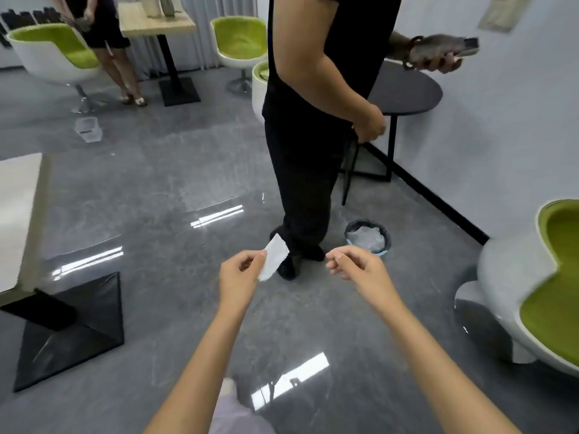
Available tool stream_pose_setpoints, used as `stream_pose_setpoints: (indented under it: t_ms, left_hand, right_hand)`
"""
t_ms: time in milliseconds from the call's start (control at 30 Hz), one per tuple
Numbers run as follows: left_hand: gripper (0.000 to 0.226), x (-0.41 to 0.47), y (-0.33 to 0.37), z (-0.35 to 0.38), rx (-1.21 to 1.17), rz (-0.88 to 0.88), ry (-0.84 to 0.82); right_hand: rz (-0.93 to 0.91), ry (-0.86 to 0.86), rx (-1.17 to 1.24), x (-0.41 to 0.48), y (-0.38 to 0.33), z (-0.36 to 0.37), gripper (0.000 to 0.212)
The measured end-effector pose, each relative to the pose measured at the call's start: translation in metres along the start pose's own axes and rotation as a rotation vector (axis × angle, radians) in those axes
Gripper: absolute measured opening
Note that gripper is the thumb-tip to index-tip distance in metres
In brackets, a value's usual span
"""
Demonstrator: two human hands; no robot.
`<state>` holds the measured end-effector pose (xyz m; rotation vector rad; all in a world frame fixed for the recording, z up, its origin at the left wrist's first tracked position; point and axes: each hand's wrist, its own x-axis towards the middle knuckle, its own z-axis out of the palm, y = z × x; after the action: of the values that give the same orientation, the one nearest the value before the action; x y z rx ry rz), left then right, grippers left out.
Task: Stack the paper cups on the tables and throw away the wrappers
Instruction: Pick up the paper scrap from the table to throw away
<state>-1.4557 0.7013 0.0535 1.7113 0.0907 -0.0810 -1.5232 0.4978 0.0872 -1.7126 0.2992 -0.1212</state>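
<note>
Reaching up from the bottom edge, the person's left forearm (200, 355) and right forearm (438, 349) stretch out over a glossy grey floor (156, 189). At the far left edge stands a pale worktop (18, 214), only its corner showing, on a black post with a square black base (72, 336). Right of that, the left hand (239, 274) is held above the floor, and its fingers (258, 255) pinch a small white wrapper (275, 256) by its lower left edge, between thumb and forefinger. The wrapper is tilted, with its free end pointing up and to the right. Just beyond it stands a bystander (313, 120) dressed in black, feet near the wrapper in the view, holding a phone (466, 47) out to the right. The right hand (354, 264) is level with the left one and apart from it; its fingers (333, 256) are loosely curled with nothing visible in them. Just past this hand, on the floor beside the bystander's feet, sits a small round bin (347, 232) lined with a clear bag, well apart from the wrapper. Behind it, against the wall, is a round dark table (407, 92). At the far right edge is 1 white shell chair (501, 270) with a green seat.
</note>
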Motion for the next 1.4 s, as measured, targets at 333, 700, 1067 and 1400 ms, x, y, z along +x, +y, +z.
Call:
stream_pose_setpoints:
  t_ms: [333,700,1067,1400]
  left_hand:
    - [0.016,0.137,0.020,-0.015,0.045,0.042,-0.252]
    - [0.015,0.251,0.014,0.040,0.091,0.037,-0.491]
    - [0.014,0.346,-0.015,0.220,0.142,-0.096,-0.674]
    - [0.011,0.453,-0.045,0.414,0.331,-0.178,-0.712]
  right_hand:
    - [0.042,0.232,0.038,0.081,-0.015,0.062,0.019]
    - [0.144,0.550,0.126,0.150,-0.006,0.052,0.017]
    - [0.259,0.759,0.203,0.246,0.063,-0.067,0.020]
    - [0.319,0.878,0.208,0.356,0.106,-0.189,0.024]
